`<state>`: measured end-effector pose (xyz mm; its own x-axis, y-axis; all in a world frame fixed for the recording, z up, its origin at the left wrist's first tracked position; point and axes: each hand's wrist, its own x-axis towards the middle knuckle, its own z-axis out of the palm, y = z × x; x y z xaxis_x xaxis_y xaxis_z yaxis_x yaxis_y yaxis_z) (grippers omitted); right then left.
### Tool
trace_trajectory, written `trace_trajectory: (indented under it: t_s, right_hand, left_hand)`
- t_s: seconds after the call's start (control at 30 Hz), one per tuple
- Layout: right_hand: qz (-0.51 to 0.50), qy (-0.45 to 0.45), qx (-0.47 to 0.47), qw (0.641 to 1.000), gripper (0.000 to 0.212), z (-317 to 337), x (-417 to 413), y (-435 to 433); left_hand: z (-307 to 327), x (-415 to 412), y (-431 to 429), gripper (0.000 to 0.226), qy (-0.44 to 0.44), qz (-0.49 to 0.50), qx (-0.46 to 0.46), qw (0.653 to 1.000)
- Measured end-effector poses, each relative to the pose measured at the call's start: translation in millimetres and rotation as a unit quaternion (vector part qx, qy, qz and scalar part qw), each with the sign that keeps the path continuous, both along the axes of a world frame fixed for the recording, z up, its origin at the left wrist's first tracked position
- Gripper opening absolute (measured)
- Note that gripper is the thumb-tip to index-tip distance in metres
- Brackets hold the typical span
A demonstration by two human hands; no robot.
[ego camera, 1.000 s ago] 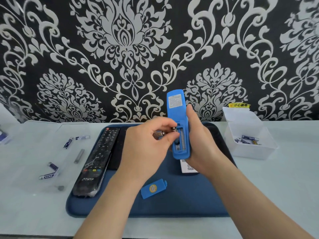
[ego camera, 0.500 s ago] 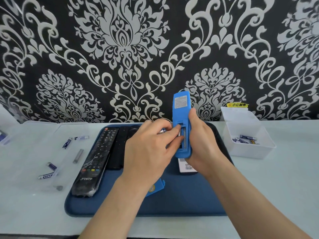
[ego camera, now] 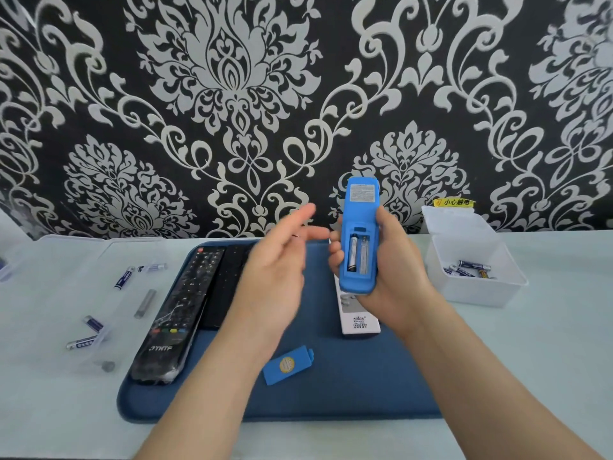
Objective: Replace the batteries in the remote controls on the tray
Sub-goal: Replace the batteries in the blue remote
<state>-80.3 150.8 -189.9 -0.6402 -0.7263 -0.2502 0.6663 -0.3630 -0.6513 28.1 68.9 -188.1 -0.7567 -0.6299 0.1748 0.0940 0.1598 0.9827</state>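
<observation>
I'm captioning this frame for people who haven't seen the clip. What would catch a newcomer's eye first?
First, the bright blue remote held upright in the right hand above the dark blue tray, its compartment open with one battery in the left slot. Next, the open left hand beside it, and the blue battery cover lying on the tray below.

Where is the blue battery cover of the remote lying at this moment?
In the head view, the blue battery cover lies flat on the blue tray, near its front middle, just right of the left forearm and in front of the white remote.
</observation>
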Motion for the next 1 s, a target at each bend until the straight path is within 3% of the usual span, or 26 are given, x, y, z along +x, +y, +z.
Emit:
trace_trajectory:
  t_s: [0.07, 0.13, 0.3, 0.47, 0.6, 0.77, 0.87, 1.0]
  right_hand:
    - [0.006, -0.019, -0.011, 1.0, 0.045, -1, 0, -1]
    - [0.009, -0.026, -0.014, 1.0, 0.046, -2, 0, -1]
    - [0.009, -0.033, -0.003, 0.999, 0.044, -3, 2, -1]
    - [0.013, -0.035, 0.002, 0.999, 0.044, -4, 4, -3]
    - [0.017, -0.001, 0.009, 1.0, 0.045, -8, 5, -4]
    - [0.027, 0.007, 0.045, 0.999, 0.05, -10, 2, -4]
    - [0.013, -0.008, 0.041, 0.999, 0.051, -7, 0, -4]
    - [-0.001, -0.015, 0.035, 0.999, 0.05, -6, 0, -2]
  left_hand:
    - [4, 4, -8, 0.039, 0.037, -0.007, 0.161, 0.986]
    - [3, 7, -11, 0.035, 0.053, -0.037, 0.227, 0.972]
    - [7, 8, -10, 0.018, 0.071, -0.04, 0.215, 0.973]
    - [9, 8, -5, 0.019, 0.098, -0.024, 0.168, 0.981]
    - [12, 7, 5, 0.014, 0.116, -0.008, 0.052, 0.992]
    - [5, 4, 14, 0.024, 0.064, -0.01, -0.08, 0.995]
    - [-2, 2, 16, 0.027, 0.007, 0.024, -0.214, 0.976]
    - [-5, 1, 15, 0.032, -0.01, 0.023, -0.3, 0.954]
